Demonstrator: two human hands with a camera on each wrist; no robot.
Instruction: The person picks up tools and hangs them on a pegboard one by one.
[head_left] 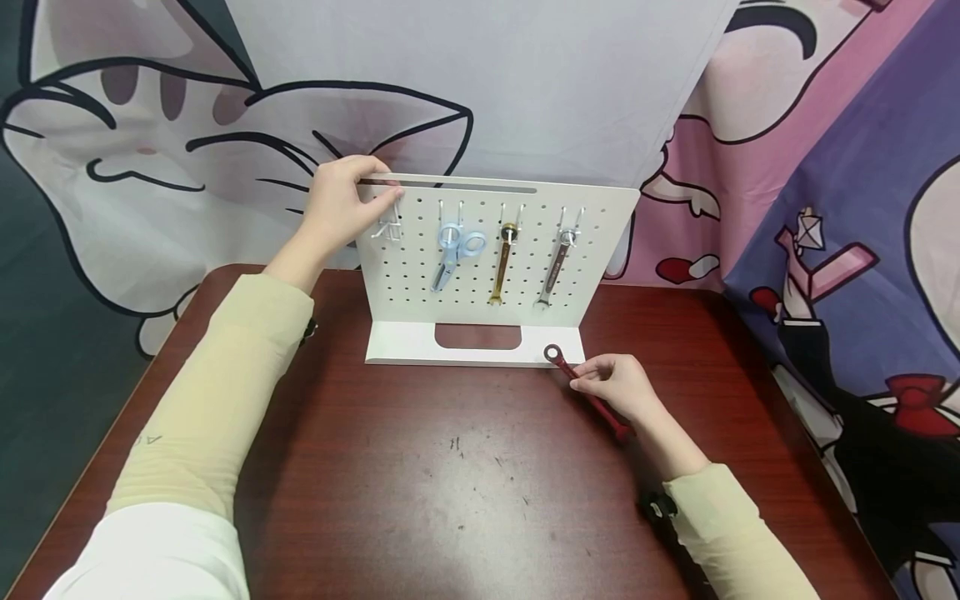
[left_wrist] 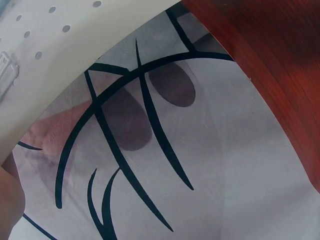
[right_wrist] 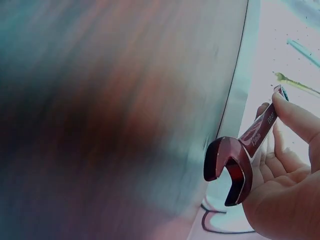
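A white pegboard (head_left: 480, 312) stands upright on the table, and my left hand (head_left: 347, 196) grips its top left corner, thumb on the front face. In the left wrist view only part of that hand shows, at the lower left edge. My right hand (head_left: 618, 385) pinches a dark red combination wrench (head_left: 596, 404) between thumb and fingers, in front of the board's lower right corner. Its ring end points up and left toward the board's base. In the right wrist view the wrench's open end (right_wrist: 231, 162) faces the camera.
On the board's wire hooks hang light blue scissors (head_left: 450, 250), a gold-coloured wrench (head_left: 502, 267) and a dark wrench with silver ends (head_left: 555, 267). Another pair of hooks (head_left: 390, 225) sits beside my left thumb. Cartoon-printed cloth (head_left: 540, 92) hangs behind the brown table (head_left: 390, 483).
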